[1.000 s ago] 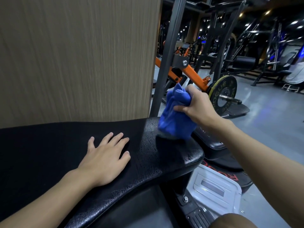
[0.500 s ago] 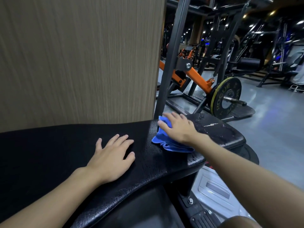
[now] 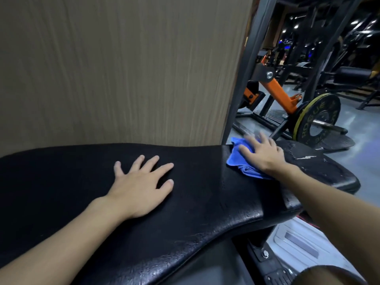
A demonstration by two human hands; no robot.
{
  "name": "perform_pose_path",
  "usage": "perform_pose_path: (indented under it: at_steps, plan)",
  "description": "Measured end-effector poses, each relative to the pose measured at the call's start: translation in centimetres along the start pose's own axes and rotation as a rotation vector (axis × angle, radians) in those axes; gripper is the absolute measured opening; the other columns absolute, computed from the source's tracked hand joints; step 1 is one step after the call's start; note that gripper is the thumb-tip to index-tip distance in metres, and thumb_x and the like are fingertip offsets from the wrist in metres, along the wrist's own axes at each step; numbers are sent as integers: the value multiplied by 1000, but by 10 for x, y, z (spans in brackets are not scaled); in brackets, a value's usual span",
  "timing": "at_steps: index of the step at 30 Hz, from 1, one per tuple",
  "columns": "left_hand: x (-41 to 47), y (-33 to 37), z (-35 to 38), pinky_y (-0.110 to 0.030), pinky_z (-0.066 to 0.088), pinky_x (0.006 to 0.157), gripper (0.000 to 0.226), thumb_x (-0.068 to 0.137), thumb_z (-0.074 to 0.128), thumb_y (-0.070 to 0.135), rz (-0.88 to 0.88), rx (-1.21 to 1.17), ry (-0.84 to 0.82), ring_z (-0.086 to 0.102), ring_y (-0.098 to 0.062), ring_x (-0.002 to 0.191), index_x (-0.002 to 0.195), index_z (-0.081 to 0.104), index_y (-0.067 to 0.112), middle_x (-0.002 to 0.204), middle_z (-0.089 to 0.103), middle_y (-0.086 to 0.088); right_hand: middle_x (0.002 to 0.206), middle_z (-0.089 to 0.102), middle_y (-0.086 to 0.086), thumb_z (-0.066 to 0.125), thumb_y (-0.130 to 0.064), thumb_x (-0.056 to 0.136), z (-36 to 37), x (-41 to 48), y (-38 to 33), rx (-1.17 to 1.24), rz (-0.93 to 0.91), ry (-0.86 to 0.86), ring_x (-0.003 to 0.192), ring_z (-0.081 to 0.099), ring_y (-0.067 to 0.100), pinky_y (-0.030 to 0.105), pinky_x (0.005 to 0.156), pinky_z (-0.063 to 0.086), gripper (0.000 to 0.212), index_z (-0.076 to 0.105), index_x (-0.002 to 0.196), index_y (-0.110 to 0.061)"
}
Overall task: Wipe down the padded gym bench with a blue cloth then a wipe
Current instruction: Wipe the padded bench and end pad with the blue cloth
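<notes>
Now, counter: black padded vinyl counter (image 3: 61, 192), surface cracked, spans the frame from 9 to 3 o'clock.
Left hand: left hand (image 3: 139, 190) lies flat on the padding near centre, fingers straight and spread, holding nothing.
Right hand: right hand (image 3: 265, 155), at 2 o'clock from the left, fingers extended, palm pressing on the cloth; fingertips blurred.
Cloth: crumpled blue cloth (image 3: 236, 159) on the counter's right end, under the right palm, edges showing at 9 and 6 o'clock of it.
Background: tan wood-grain panel (image 3: 123, 68) at 12 o'clock; black-and-yellow weight plate (image 3: 316, 118) at 3 o'clock, beyond the counter.
</notes>
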State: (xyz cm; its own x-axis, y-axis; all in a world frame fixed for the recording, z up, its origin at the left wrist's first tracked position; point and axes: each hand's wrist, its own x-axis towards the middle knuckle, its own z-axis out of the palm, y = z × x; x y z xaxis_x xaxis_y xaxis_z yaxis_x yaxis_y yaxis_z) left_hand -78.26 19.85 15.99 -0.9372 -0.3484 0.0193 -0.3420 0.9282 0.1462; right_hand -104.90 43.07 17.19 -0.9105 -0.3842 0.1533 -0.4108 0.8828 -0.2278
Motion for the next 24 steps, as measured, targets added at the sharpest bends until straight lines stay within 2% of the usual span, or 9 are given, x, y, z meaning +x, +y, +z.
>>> perform_pose_path:
  at_steps: [4, 8, 11, 14, 18, 24]
  plan:
    - [1, -2, 3, -66, -4, 111, 57, 92, 15, 65, 10, -5, 10, -7, -20, 149, 148, 8, 52, 162, 1, 12, 161, 15, 7, 30, -75, 85, 8, 7, -3, 19, 24, -111, 145, 14, 39, 50, 116, 19, 69, 29, 147, -44]
    - [1, -2, 1, -65, -4, 112, 57, 93, 20, 63, 20, -49, 14, -5, -18, 149, 148, 15, 50, 162, 4, 13, 162, 12, 5, 35, -66, 88, 10, 11, -26, 11, -38, -129, 145, 14, 38, 51, 116, 20, 63, 30, 147, -43]
    - [-2, -12, -7, -58, -4, 116, 53, 95, 31, 57, 45, -156, 11, -2, -10, 149, 147, 26, 44, 161, 11, 15, 161, 15, 4, 35, -62, 90, 18, 9, -60, -13, -100, -142, 145, 15, 35, 50, 116, 20, 60, 32, 147, -41]
    - [-10, -33, -16, -49, -1, 119, 52, 95, 34, 53, 55, -179, 19, 2, -5, 147, 146, 32, 41, 160, 14, 14, 157, 25, 5, 33, -59, 90, 24, 5, -97, -9, -154, -152, 143, 21, 34, 48, 114, 23, 59, 35, 145, -39]
    - [-24, -78, -29, -53, 1, 118, 51, 96, 30, 55, -4, -117, -1, 1, -9, 148, 146, 30, 42, 161, 12, 14, 153, 31, 7, 31, -58, 91, 35, -5, -151, -28, -210, -174, 139, 27, 37, 47, 113, 25, 57, 37, 144, -38]
    - [-50, -145, -41, -50, 5, 119, 52, 96, 29, 55, -62, -76, 2, 3, -8, 148, 147, 27, 43, 160, 13, 16, 153, 30, 5, 29, -55, 91, 51, -24, -238, -22, -307, -191, 137, 28, 36, 46, 109, 28, 57, 34, 144, -37]
